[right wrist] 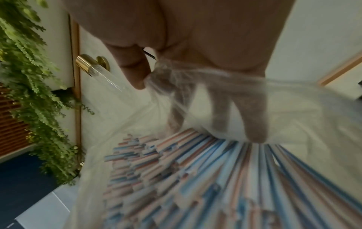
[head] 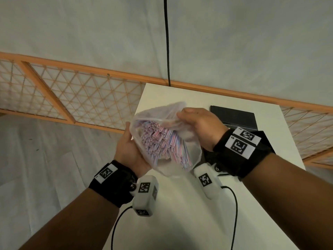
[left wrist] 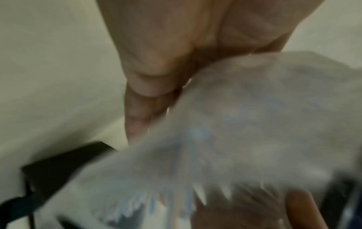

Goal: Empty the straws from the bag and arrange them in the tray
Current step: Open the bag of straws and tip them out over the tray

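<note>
A clear plastic bag [head: 189, 138] full of red, white and blue striped straws [head: 158, 141] hangs in the air above the white table [head: 180, 213]. My left hand [head: 128, 147] holds the bag from the left side and below. My right hand [head: 194, 121] pinches the bag's mouth edge at the upper right, with fingers inside the plastic in the right wrist view. The straws [right wrist: 195, 178] fan out inside the bag [right wrist: 293, 108] there. The left wrist view is blurred; it shows my fingers [left wrist: 149, 86] against the bag [left wrist: 254, 124]. A black tray [head: 234, 116] lies on the table behind my right hand.
The table is narrow, with its left edge just under the bag. Behind it runs an orange wooden lattice rail [head: 81, 91] and a black cable [head: 166, 42] hangs down the wall. The right wrist view shows green hanging plants [right wrist: 29, 77] and a brass door handle [right wrist: 88, 63].
</note>
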`<state>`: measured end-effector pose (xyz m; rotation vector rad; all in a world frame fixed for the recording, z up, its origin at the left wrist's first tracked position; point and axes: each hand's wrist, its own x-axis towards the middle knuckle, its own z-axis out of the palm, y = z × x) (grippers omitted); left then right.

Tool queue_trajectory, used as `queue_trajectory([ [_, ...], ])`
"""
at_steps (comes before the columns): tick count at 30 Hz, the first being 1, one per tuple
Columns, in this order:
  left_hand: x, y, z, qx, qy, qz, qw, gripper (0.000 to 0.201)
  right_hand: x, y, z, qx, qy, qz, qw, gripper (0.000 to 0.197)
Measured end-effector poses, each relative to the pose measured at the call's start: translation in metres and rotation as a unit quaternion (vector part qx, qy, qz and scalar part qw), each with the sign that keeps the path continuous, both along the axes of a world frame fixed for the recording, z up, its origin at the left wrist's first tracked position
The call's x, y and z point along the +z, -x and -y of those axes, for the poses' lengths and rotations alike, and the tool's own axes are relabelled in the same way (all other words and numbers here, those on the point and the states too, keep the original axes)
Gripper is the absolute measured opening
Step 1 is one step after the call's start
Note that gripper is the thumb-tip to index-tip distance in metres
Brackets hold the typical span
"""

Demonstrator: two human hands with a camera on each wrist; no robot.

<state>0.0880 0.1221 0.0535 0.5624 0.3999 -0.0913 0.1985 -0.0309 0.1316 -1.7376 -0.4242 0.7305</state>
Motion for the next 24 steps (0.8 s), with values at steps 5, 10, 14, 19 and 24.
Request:
queue_trajectory([
  [5, 0.029, -0.033, 0.028, -0.001, -0.048, 0.073, 0.996, 0.082, 0.028, -0.017, 0.005, -0.110, 0.007, 0.007, 0.994, 0.043],
  [10, 0.040, -0.073, 0.064, -0.067, -0.087, 0.110, 0.988, 0.072, 0.053, -0.045, 0.036, -0.159, -0.004, -0.093, 0.983, 0.067],
  [14, 0.050, -0.096, 0.091, -0.090, -0.091, 0.143, 0.981, 0.081, 0.052, -0.050, 0.065, -0.011, -0.055, -0.207, 0.977, 0.076],
  [19, 0.061, -0.114, 0.114, -0.100, -0.051, 0.153, 0.982, 0.086, 0.043, -0.057, 0.098, -0.004, -0.095, -0.244, 0.965, 0.080],
  [24, 0.065, -0.121, 0.118, -0.076, -0.196, 0.115, 0.971, 0.062, 0.038, -0.065, 0.116, -0.041, -0.080, -0.109, 0.990, 0.083],
])
